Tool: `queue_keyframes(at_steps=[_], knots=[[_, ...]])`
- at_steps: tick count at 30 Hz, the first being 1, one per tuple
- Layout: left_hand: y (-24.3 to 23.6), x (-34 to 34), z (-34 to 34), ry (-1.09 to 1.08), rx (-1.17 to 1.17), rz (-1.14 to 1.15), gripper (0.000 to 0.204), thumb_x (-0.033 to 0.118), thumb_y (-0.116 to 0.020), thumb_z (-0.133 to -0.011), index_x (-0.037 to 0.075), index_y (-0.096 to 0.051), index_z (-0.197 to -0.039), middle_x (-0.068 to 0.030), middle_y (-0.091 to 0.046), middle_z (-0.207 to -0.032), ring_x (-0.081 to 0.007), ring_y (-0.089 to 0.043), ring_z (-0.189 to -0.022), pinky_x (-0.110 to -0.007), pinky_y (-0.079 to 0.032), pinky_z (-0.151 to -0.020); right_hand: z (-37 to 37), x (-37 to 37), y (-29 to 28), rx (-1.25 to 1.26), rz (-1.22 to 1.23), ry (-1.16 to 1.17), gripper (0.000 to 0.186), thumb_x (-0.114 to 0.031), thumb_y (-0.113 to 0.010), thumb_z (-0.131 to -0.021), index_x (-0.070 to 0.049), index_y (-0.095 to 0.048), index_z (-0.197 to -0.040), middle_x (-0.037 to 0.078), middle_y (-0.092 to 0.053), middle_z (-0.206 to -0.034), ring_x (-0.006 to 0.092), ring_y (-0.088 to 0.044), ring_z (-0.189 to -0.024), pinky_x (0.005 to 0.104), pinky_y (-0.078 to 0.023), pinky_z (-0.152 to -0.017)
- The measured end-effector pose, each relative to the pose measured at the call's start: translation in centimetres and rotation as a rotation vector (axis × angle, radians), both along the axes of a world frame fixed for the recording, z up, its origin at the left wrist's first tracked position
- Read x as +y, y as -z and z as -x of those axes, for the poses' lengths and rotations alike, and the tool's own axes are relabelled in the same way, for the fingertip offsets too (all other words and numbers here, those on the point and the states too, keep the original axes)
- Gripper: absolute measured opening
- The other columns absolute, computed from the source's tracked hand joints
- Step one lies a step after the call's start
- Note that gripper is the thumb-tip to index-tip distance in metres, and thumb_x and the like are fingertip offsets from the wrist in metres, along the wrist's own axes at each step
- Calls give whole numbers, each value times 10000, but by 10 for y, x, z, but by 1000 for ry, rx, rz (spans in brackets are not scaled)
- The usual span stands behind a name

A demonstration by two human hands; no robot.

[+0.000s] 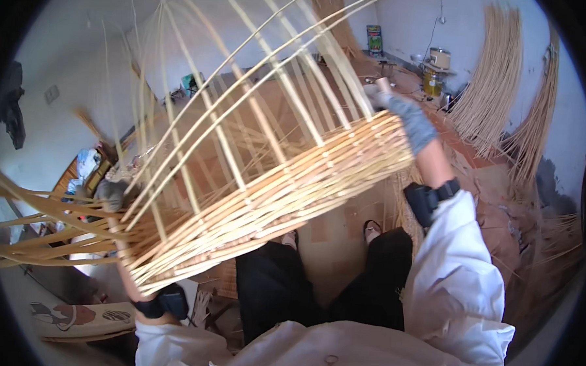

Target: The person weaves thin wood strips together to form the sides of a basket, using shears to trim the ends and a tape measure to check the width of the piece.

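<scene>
A partly woven pale wicker basket (273,189), tilted with its left end lower, spans the view in front of me, with long bare upright canes (216,134) rising from its woven band. My right hand (410,119), in a grey-blue glove, grips the basket's right end. My left hand (112,198), in a grey glove and blurred, is closed at the left end, among loose bent strips (35,250) that stick out to the left. Black straps with devices are on both my wrists.
Cane bundles (487,74) hang on the right wall. A small pot (440,57) and yellow container (433,82) stand at the back. A cluttered wooden piece (70,183) stands at the left, and a patterned padded board (71,314) lies low left. My feet (372,232) are below.
</scene>
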State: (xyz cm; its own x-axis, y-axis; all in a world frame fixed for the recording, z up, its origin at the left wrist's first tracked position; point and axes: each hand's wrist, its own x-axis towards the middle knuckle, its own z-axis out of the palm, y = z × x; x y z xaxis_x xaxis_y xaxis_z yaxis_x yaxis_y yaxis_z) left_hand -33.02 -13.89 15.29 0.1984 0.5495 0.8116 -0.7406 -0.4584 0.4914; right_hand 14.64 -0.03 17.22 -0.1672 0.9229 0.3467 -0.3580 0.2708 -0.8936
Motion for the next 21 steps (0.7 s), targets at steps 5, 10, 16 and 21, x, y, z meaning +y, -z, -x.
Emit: queue_keyframes(at_steps=[5,10,16,21], knots=[[67,136,-41,408,-39,-61,516,500,-305,-928,77,-586,-839,-99,-569,-695,-194,-531,-615,-318,-465,-596,-79,-49,-1,4,-9,395,345,-268,-698,-767,-4,-625,-977,108,-638,-864,157,-619,-717,294,-530,-591],[115,242,-101,204,-324,302,355,390,-397,-942,87,-580,-978,-82,-587,-696,-174,-532,-564,-341,-488,-591,-106,-50,22,21,252,632,225,-192,-669,-797,3,-621,-899,79,-636,-713,183,-602,-561,295,-514,-511],[152,279,-130,-139,-143,841,213,338,-438,-946,134,-495,-933,-36,-495,-746,-159,-504,-546,-300,-505,-467,-114,-66,58,-48,527,775,221,-247,-692,-779,-45,-623,-838,58,-604,-699,170,-575,-564,299,-471,-500],[158,248,-105,-335,208,884,304,392,-416,-939,99,-481,-988,-53,-490,-795,-157,-516,-635,-292,-487,-521,-114,-75,76,-43,439,704,246,-260,-685,-787,-34,-629,-868,41,-603,-711,142,-569,-586,282,-466,-521]])
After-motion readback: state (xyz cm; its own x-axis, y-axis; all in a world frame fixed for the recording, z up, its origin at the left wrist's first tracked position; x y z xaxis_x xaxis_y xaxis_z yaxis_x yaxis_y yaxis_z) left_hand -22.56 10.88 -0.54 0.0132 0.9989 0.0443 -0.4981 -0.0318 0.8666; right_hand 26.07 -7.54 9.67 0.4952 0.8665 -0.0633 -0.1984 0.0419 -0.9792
